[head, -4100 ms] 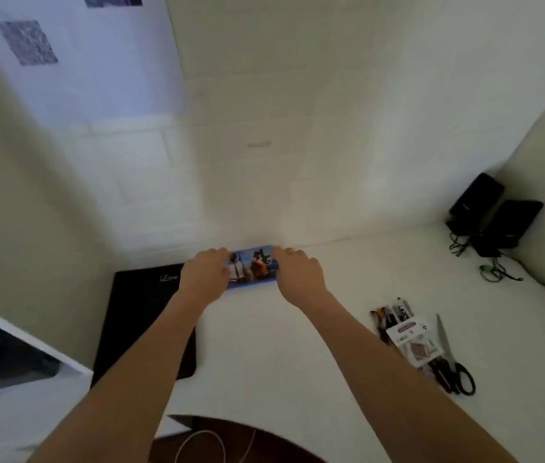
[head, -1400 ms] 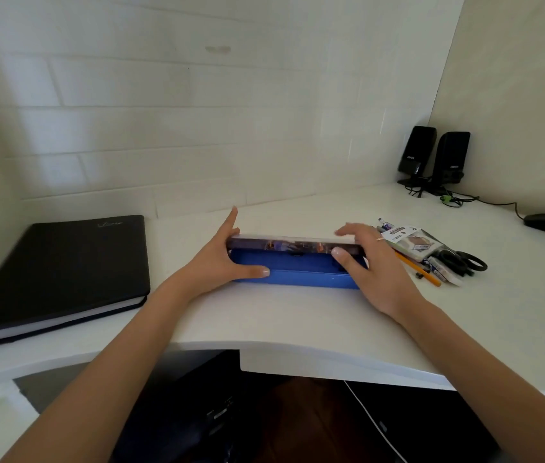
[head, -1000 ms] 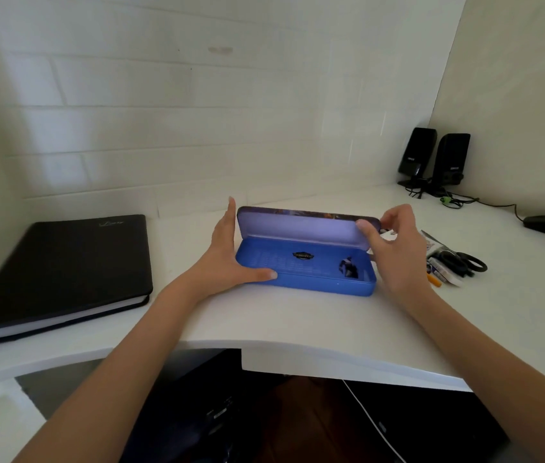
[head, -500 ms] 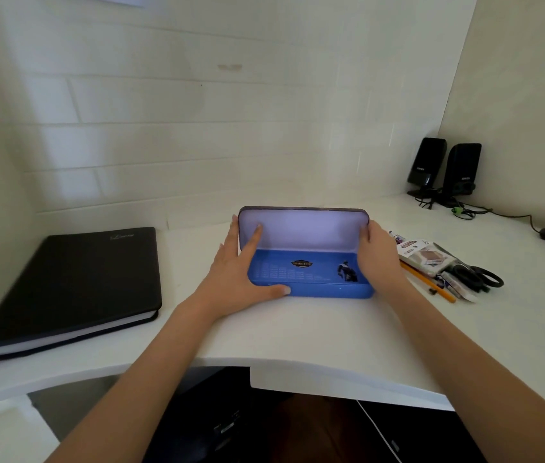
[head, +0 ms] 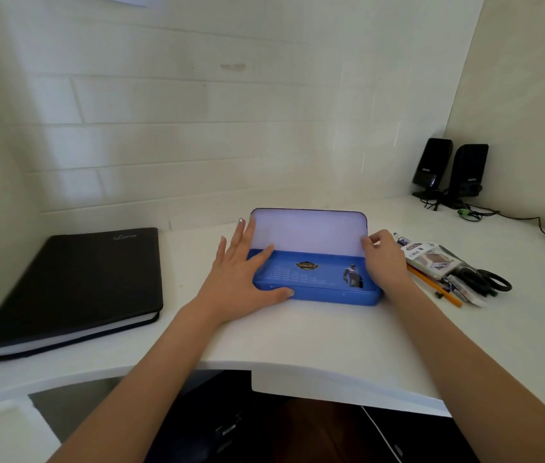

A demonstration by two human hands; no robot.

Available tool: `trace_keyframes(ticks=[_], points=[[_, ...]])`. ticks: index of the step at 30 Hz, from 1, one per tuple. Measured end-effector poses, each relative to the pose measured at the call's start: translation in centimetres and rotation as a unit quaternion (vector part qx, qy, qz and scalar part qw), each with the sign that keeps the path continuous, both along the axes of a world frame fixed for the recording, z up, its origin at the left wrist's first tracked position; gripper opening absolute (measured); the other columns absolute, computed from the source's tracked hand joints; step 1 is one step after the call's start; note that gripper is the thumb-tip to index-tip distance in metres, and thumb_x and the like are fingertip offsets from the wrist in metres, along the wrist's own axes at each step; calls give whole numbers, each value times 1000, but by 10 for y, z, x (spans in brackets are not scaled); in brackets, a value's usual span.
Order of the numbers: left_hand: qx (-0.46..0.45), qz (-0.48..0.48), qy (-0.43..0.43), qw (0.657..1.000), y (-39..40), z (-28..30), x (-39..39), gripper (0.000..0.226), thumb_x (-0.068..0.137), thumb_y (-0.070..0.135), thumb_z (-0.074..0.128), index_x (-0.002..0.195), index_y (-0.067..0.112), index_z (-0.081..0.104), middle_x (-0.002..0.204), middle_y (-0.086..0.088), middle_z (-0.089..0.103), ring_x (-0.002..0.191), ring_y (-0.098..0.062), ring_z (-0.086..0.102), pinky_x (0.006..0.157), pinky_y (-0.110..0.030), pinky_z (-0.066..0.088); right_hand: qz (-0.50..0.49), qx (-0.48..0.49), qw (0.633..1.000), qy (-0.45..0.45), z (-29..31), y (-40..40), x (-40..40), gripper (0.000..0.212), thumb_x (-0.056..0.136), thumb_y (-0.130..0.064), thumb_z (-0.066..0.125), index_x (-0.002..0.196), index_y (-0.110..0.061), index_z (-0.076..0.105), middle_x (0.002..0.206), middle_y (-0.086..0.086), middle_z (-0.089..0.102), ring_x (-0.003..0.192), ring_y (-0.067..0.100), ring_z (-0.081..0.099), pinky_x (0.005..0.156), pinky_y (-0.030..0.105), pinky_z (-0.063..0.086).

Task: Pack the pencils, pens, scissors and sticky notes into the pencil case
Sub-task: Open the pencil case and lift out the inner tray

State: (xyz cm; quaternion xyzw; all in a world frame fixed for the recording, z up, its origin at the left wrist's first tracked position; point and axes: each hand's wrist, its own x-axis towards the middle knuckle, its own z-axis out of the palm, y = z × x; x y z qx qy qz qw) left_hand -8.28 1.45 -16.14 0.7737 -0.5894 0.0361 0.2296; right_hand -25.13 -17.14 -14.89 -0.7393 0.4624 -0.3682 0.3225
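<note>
Blue pencil case point(head: 314, 289) sits open on the white desk point(head: 297, 332), lid point(head: 309, 232) standing upright at the back, pale inner face toward the camera. Inside the tray: a dark badge-shaped logo point(head: 307, 266) with yellow lettering too small to read, faint rows of print below it, also unreadable, and a small printed figure point(head: 353, 276) at the right end. Left hand point(head: 241, 272) lies flat and spread over the case's left end, thumb along the front wall, index finger reaching into the tray, other fingers beside the lid's left edge; not closed around anything, just pressing. Right hand point(head: 386, 262) is at the case's right end, fingertips on the lid's right edge, palm covering the corner; whether it actually pinches the lid can't be told. Just right of that hand, a pile on the desk: packaged sticky notes point(head: 431, 259) with a dark label, text illegible, lying on top of pens point(head: 401, 238); a yellow pencil point(head: 434, 289) angled toward the front; black-handled scissors point(head: 488, 279) at the far side of the pile. Pile is near the case but not in it. Black notebook point(head: 74, 289) far left has a cursive silver mark on its cover, unreadable. Two black speakers point(head: 449, 170) in the back right corner carry small white brand marks, illegible.
</note>
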Motion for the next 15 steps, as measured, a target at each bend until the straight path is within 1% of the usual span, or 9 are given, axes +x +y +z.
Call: trace_keyframes(ticks=[2, 5, 6, 8, 10, 11, 12, 13, 15], points=[[15, -7, 33, 999, -1, 0, -2, 91, 71, 73, 51, 147, 30, 25, 159, 9, -11, 140, 2, -20, 118, -34, -11, -6, -4, 1000, -6, -1, -1, 0, 27, 99, -27, 41, 104, -2, 49, 91, 10, 51, 84, 24, 46, 73, 29, 31], [6, -2, 72, 997, 1, 2, -5, 82, 77, 62, 60, 145, 30, 30, 158, 10, 16, 145, -3, 7, 119, -30, 3, -21, -24, 999, 27, -2, -4, -1, 23, 98, -18, 40, 93, -1, 55, 85, 10, 52, 80, 23, 47, 71, 30, 33], [0, 2, 69, 998, 2, 3, -6, 80, 76, 61, 61, 144, 31, 32, 156, 11, 21, 144, -5, 13, 118, -30, 8, -22, -27, 998, 49, -3, -7, -1, 24, 96, -14, 40, 82, -2, 56, 78, 10, 51, 75, 23, 46, 68, 30, 33], [-7, 9, 56, 998, 3, 5, -7, 77, 75, 61, 62, 142, 33, 34, 153, 11, 27, 142, -7, 21, 116, -30, 15, -20, -29, 996, 82, -5, -8, -1, 36, 94, -8, 39, 58, -7, 42, 59, 8, 40, 60, 22, 36, 58, 29, 29], [-5, 17, 45, 999, 4, 6, -8, 76, 75, 62, 61, 141, 34, 34, 151, 11, 30, 140, -8, 24, 115, -31, 17, -10, -26, 997, 77, -6, -6, -1, 39, 93, -10, 40, 54, -8, 38, 57, 9, 37, 53, 19, 30, 56, 27, 29], [-3, 21, 40, 999, 4, 6, -8, 76, 75, 63, 60, 141, 35, 34, 150, 11, 31, 140, -8, 25, 114, -32, 17, -5, -36, 997, 70, -7, -7, 0, 34, 93, -13, 43, 61, -5, 52, 68, 15, 47, 57, 20, 38, 61, 27, 33], [-2, 25, 38, 999, 4, 6, -8, 76, 75, 63, 60, 141, 35, 34, 150, 11, 31, 139, -7, 25, 113, -32, 18, -3, -63, 996, 66, -7, -6, 0, 26, 93, -18, 46, 81, -4, 65, 89, 18, 56, 68, 23, 49, 70, 27, 38], [-3, 29, 38, 999, 3, 6, -8, 76, 75, 64, 60, 140, 35, 35, 149, 11, 32, 139, -7, 26, 113, -33, 18, 2, -97, 993, 60, -5, -2, -2, 26, 92, -22, 50, 102, -8, 69, 109, 16, 57, 85, 25, 55, 79, 28, 41], [-8, 40, 38, 998, 2, 3, -6, 78, 73, 67, 59, 139, 34, 36, 146, 12, 35, 137, -7, 27, 112, -34, 21, 56, -167, 984, 36, 2, 9, -5, 26, 91, -29, 57, 105, -15, 72, 115, 5, 59, 101, 20, 56, 88, 28, 44]])
